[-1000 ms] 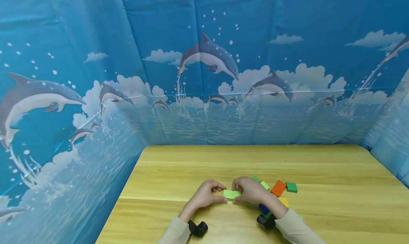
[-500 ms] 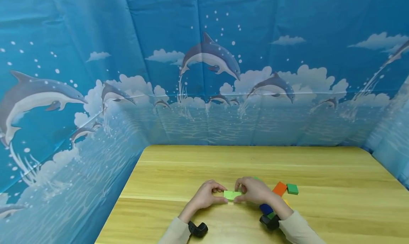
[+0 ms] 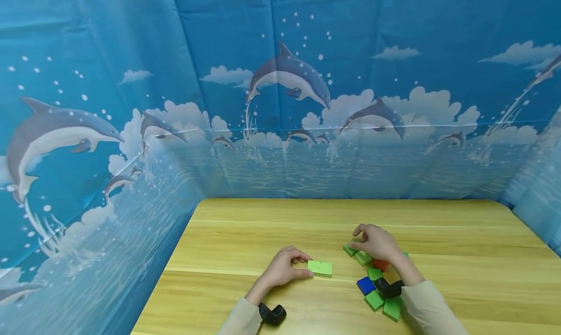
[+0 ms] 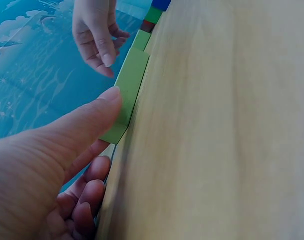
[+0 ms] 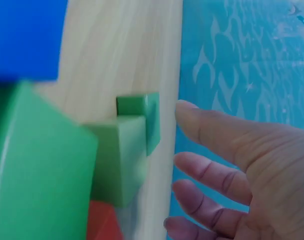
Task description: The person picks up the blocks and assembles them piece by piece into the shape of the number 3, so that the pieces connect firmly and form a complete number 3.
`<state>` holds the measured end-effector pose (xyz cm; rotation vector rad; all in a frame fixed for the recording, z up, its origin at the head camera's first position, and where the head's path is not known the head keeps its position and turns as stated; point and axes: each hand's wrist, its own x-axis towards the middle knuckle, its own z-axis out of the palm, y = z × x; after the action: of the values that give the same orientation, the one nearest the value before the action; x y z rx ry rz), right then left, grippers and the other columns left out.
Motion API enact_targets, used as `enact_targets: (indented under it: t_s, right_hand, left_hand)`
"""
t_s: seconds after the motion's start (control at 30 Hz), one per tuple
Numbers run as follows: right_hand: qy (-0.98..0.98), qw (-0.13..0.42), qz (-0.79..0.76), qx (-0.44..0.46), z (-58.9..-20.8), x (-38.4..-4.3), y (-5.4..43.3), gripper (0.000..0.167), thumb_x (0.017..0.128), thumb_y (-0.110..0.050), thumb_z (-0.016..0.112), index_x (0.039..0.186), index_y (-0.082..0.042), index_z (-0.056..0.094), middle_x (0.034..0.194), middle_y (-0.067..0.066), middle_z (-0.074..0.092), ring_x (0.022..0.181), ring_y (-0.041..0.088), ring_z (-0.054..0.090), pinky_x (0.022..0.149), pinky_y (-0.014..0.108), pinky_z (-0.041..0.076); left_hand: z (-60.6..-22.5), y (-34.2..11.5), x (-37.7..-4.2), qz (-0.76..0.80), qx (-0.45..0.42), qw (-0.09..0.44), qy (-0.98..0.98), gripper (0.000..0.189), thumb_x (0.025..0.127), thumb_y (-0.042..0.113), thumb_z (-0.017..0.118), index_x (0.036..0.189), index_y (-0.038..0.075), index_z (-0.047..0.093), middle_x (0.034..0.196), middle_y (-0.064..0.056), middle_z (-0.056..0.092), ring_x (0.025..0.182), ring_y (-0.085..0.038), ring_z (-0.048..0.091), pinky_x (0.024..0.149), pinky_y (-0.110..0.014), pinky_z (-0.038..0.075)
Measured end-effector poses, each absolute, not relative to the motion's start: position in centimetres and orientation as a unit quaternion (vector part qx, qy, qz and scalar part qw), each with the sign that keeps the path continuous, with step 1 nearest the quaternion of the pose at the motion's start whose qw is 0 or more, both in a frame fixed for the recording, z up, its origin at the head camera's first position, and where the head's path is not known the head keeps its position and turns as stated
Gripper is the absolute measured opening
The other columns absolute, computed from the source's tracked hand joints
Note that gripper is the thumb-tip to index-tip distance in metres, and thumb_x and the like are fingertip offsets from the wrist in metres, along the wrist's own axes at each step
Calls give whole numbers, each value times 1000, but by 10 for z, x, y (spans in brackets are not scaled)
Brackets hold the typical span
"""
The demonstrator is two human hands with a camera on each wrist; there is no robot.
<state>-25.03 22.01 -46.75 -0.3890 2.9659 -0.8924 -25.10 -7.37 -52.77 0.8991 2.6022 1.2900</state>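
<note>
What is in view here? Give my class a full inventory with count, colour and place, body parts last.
table: one, yellowish wood, under the blocks
backdrop: one visible, blue with dolphins and clouds, behind and beside the table
light-green piece: one oblong, light green, left of the other blocks
green blocks: at least six, green shades, right part of table
blue block: one, blue, among them
orange-red block: one, orange-red, partly hidden
yellow block: one, yellow-orange, mostly hidden
wrist devices: two, black, one per wrist
sleeves: two, beige, forearms
left hand: one, bare, holding the light-green piece
right hand: one, bare, over the far green blocks
</note>
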Motion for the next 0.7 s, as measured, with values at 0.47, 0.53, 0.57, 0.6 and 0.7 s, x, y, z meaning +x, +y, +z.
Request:
enact_targets:
  t_s: [0.47,0.53,0.57,0.6,0.7]
  right_hand:
    - [961,56,-261,-73,-469,-248,220,45,78,-46,75,97,-6,65,88,2,61,72,18,56,62,38,46]
    - [962,55,-259,-72,-471,-247,219,43,78,-46,75,93,-7,65,86,1,60,70,16,54,61,37,45]
    - [962,53,-258,-72,-471,-247,218,42,78,-45,75,91,-8,64,85,0,60,69,16,53,60,36,44]
    - [962,52,-256,-73,-471,-247,218,41,77,-45,76,90,-8,64,84,0,59,68,15,52,60,36,44]
    - [963,49,-255,-74,-473,-247,216,39,77,-45,76,87,-10,64,81,-1,58,65,15,50,58,34,42]
  left_hand:
    - [-527,-74,-249,433,292,52,851,31,78,35,79,104,20,71,88,11,54,77,-6,46,72,-24,41]
    - [-528,-74,-249,433,293,52,851,31,78,34,79,104,20,71,88,11,54,77,-6,46,72,-24,41]
    - [-528,-74,-249,433,293,51,851,31,78,34,79,104,20,71,88,11,54,77,-6,46,72,-24,41]
    - [-528,-74,-249,433,293,51,851,31,78,34,79,104,20,71,88,11,54,77,-6,46,72,-24,41]
    - [-528,-74,-249,433,293,49,851,31,78,35,79,104,20,71,88,11,54,77,-6,45,72,-24,40]
